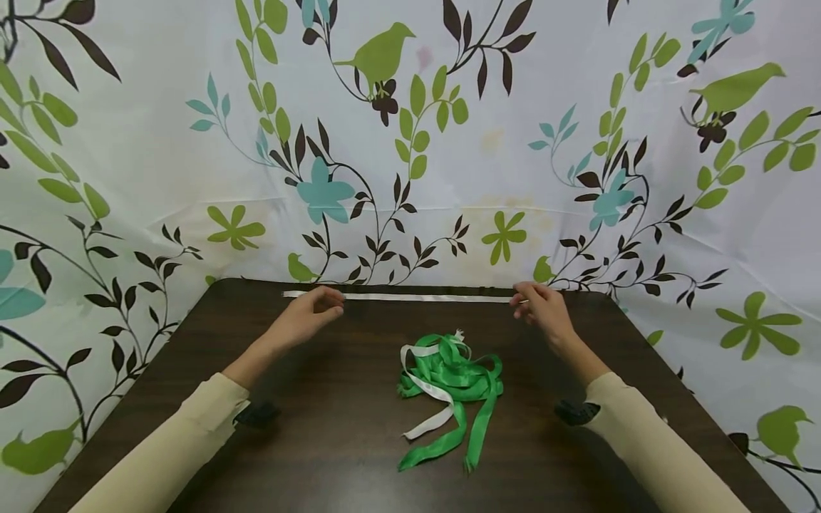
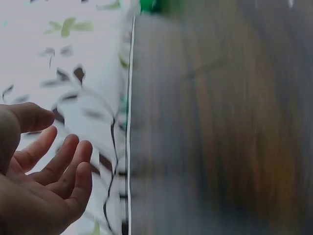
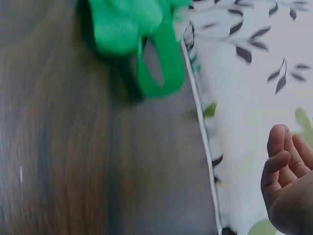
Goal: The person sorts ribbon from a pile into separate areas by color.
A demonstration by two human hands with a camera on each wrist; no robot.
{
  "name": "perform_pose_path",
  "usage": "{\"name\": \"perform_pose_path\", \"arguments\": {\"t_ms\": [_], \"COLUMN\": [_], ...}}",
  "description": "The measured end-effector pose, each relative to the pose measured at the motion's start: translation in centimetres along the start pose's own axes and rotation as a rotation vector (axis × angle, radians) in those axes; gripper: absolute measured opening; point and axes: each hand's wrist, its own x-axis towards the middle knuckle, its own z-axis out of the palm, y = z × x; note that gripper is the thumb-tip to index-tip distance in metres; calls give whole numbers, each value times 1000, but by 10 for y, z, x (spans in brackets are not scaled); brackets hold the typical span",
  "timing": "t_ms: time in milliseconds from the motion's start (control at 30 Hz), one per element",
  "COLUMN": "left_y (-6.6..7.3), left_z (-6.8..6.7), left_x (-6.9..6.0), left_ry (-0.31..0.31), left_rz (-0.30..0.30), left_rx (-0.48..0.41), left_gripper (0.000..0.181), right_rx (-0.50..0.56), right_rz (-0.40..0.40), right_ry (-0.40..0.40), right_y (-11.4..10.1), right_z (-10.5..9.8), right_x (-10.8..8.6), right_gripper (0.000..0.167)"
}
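Note:
A narrow white ribbon [image 1: 423, 298] [image 2: 129, 98] [image 3: 203, 122] lies stretched along the table's far edge. My left hand [image 1: 312, 311] [image 2: 51, 176] hovers by its left part, fingers loosely bent, thumb apart, nothing held. By the ribbon's right end is my right hand [image 1: 544, 310] [image 3: 291, 181], its fingers relaxed and empty in the right wrist view. Between the hands and nearer the camera sits a loose heap of green ribbon [image 1: 455, 377] [image 3: 168, 63], with a white ribbon piece [image 1: 431, 422] looped through it and trailing forward.
The dark brown table [image 1: 333, 442] ends at a white cloth [image 1: 449, 178] printed with leaves, birds and flowers, hanging right behind its far edge. Dark objects [image 1: 258, 415] [image 1: 576, 412] show beside both sleeve cuffs.

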Motion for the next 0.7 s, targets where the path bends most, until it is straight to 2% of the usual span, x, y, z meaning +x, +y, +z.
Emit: {"name": "perform_pose_path", "arguments": {"t_ms": [167, 333, 467, 533, 700], "left_y": [17, 22, 24, 26, 32], "left_z": [28, 57, 79, 86, 98], "left_x": [-1, 0, 1, 1, 3], "left_ry": [-79, -199, -271, -291, -296], "left_rz": [20, -71, -134, -160, -203], "left_rx": [-85, -245, -325, -362, -459], "left_gripper": [27, 30, 35, 35, 35], "right_rx": [9, -9, -29, -36, -53], "right_rz": [-40, -64, -76, -73, -86], "right_ry": [-69, -111, -142, -161, -220], "right_y": [-12, -17, -18, -18, -20], "right_z": [22, 36, 42, 45, 54], "right_x": [-3, -9, -15, -17, -19], "right_gripper": [37, 36, 35, 36, 33]}}
